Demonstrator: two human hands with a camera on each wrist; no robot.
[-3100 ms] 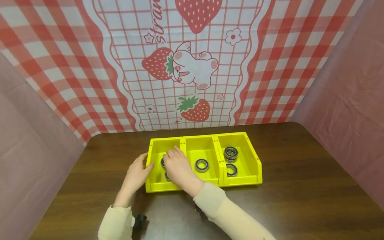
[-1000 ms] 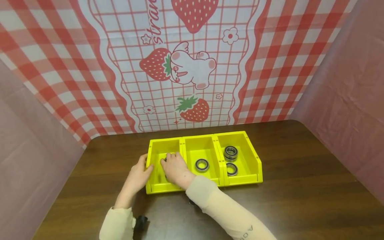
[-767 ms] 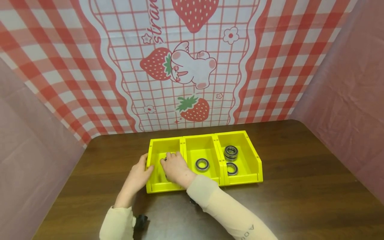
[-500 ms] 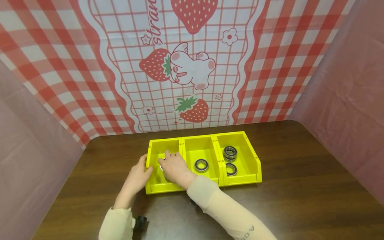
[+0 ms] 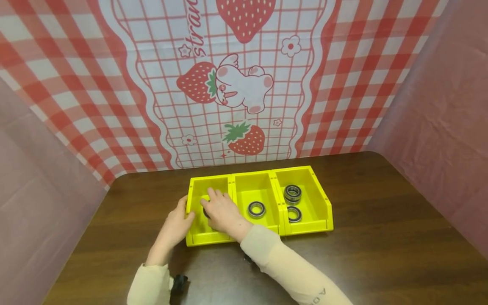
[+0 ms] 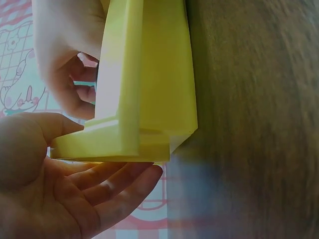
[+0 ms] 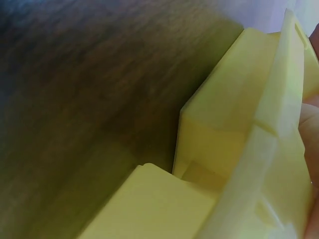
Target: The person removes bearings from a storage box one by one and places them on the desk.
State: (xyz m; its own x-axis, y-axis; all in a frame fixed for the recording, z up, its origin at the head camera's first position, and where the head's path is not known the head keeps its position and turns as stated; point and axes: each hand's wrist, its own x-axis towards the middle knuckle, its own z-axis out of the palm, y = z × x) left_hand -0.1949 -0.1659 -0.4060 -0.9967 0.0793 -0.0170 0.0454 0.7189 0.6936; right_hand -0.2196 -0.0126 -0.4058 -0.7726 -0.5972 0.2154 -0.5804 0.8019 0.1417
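Three yellow bins (image 5: 209, 240) stand joined side by side on the table. My left hand (image 5: 174, 223) grips the left bin's outer side wall; in the left wrist view its thumb lies over the rim, its fingers along the outside. Down inside the left bin, my right hand (image 5: 224, 214) has curled fingers at a dark-rimmed ring bearing (image 5: 206, 212), pinching it as far as shows. The hand covers most of that bearing and part of the bin floor. In the right wrist view the yellow bin wall (image 7: 234, 119) hides nearly all of the right hand.
One bearing (image 5: 256, 209) lies flat in the middle bin. The right bin holds two overlapping bearings (image 5: 293, 193) and a third bearing (image 5: 294, 214) nearer the front. Brown wooden table (image 5: 381, 237) surrounds the bins, with a checked strawberry cloth (image 5: 244, 84) behind.
Two bearings showed in the left bin at first; the right hand now covers most of that spot. The visible bearing has shifted slightly towards the front left. The left hand stays put.
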